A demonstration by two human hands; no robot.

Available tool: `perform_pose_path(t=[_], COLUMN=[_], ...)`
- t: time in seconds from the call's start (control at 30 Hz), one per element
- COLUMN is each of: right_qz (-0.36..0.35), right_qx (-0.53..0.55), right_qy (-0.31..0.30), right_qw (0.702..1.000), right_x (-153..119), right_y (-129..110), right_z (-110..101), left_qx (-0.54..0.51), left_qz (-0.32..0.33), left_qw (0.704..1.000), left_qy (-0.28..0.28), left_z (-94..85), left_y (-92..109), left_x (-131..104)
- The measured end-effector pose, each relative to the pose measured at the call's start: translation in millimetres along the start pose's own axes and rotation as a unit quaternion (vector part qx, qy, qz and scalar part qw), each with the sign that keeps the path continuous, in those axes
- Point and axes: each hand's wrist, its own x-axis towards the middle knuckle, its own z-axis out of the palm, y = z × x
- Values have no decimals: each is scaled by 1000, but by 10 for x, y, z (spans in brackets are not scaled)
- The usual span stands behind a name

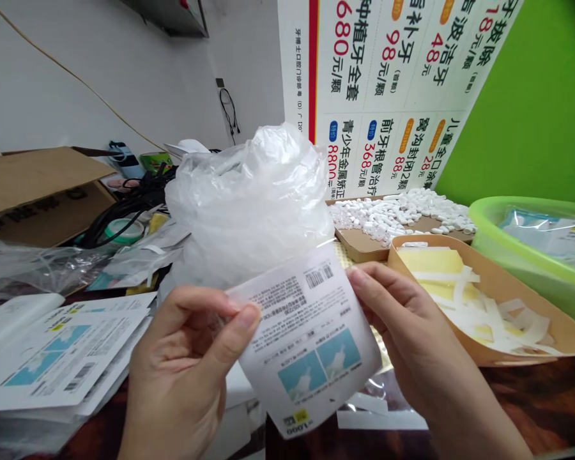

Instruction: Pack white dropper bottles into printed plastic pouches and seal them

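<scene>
A white printed card (pixel 311 338) with a barcode, small text and two blue pictures is held up in front of me, slightly bent. My left hand (pixel 186 358) pinches its left edge between thumb and fingers. On the opposite edge, my right hand (pixel 397 319) grips the card near its upper right corner. Behind it rises a big heap of clear plastic bags (pixel 249 191). Similar cards lie in a stack (pixel 62 351) to the left of my left hand. Clear plastic and white strips (pixel 383 415) lie on the table below the card.
An orange tray (pixel 565 345) with white paper strips stands at the right, beside a green basin (pixel 489 223) holding packaged items. Behind them, small white pieces (pixel 402 214) cover a cardboard tray. A cardboard box (pixel 38 191) and black cables (pixel 134 198) are at the left.
</scene>
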Motion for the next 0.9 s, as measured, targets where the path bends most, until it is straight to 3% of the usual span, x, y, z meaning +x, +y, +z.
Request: perform_pose_path(t=[0.13, 0.3, 0.37, 0.43, 0.5, 0.6, 0.73, 0.8, 0.9], right_qz=[59, 4, -33, -93, -179, -313, -407, -417, -434], right_qx=[-21, -67, -121, -188, -262, -357, -434, -454, -475], right_qy=[-65, -99, -75, -14, 60, 130, 98, 73, 52], right_qw=[996, 993, 989, 978, 947, 870, 798, 784, 764], right_x=[28, 44, 31, 18, 15, 30, 35, 22, -10], right_y=[-69, -112, -82, -27, 34, 99, 124, 139, 178], right_z=[-116, -197, -179, -127, -57, 34, 84, 95, 115], left_qx=[-7, -6, 11, 26, 51, 68, 10, 55, 144], left_qz=[17, -2, -11, -15, -19, -68, -216, -227, -193], left_qw=[999, 999, 999, 999, 999, 992, 954, 938, 928], left_qy=[48, 50, 47, 31, -4, -77, -207, -255, -283], left_z=[15, 30, 38, 43, 40, 19, -55, -103, -147], left_y=[2, 4, -11, -43, -78, -84, 22, 79, 117], left_x=[25, 13, 0, -20, -40, -39, 91, 184, 266])
